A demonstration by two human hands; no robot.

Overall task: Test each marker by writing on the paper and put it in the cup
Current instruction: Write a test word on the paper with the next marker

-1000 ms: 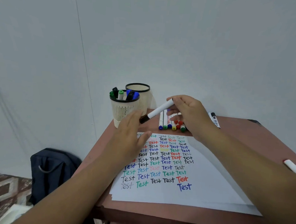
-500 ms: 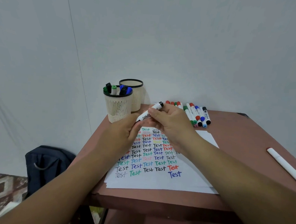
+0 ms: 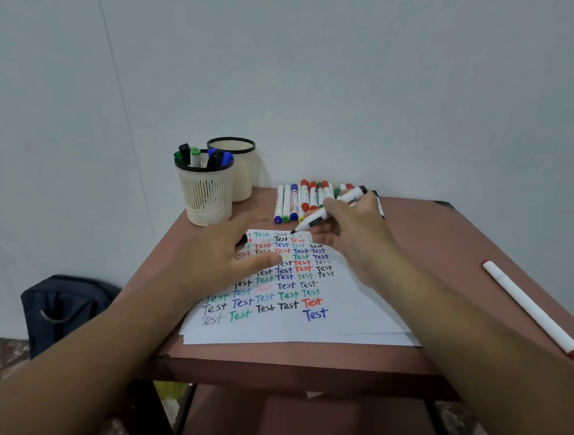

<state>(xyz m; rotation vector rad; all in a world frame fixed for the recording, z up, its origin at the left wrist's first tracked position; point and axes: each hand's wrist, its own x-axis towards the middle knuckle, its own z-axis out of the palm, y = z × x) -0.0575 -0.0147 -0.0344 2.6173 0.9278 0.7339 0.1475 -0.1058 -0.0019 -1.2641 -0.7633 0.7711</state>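
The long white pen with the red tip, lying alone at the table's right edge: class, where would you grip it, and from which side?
Grip the long white pen at mid-barrel, coming from above with the fingers across its width. It lies flat on the table, nothing beside it, and its slim, even barrel balances best at the middle, well away from the red tip.

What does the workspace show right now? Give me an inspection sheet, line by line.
Surface: brown table, paper covered with rows of "Test".
Job's things: black marker, uncapped, tip at the paper's far edge; marker row by the wall; front cup holding markers; rear cup.
Clutter: lone red-ended marker at the right.
Grippers: right hand grips the black marker; left hand rests on the paper, black cap under its fingers.
Cables: nothing seen.
Surroundings: white wall, dark bag on the floor.
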